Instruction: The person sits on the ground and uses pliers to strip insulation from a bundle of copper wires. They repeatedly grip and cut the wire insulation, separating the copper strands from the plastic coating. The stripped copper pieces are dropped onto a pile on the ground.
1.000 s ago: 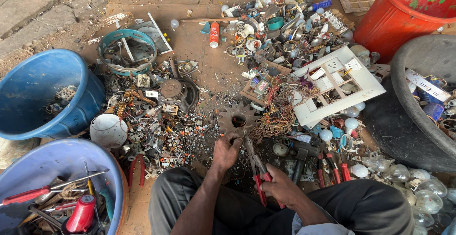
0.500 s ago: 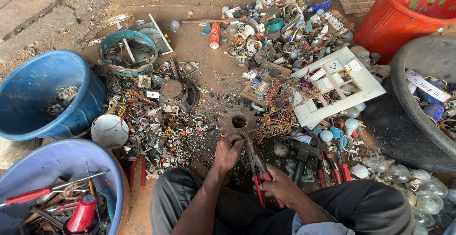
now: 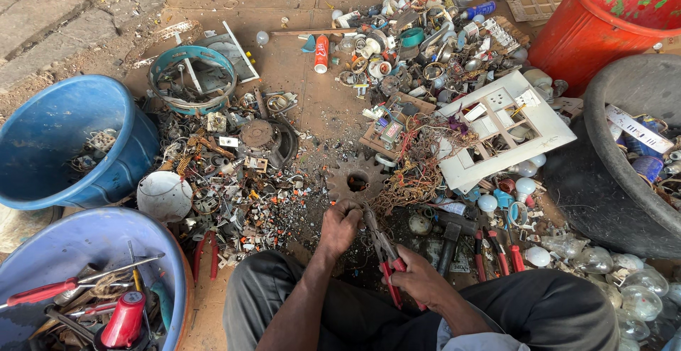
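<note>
Scrap-strewn cardboard point(image 3: 298, 102): right hand point(image 3: 418, 280) grips red-handled pliers point(image 3: 383, 251); left hand point(image 3: 340, 225) pinches something hidden.

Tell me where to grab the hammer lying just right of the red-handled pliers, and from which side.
Take the hammer by the bare middle of its dark handle, coming straight down from above. It lies flat, head away from the person and handle end toward the knees. The right hand is nearest; it is shut on the pliers, whose tip the left hand meets.
</note>
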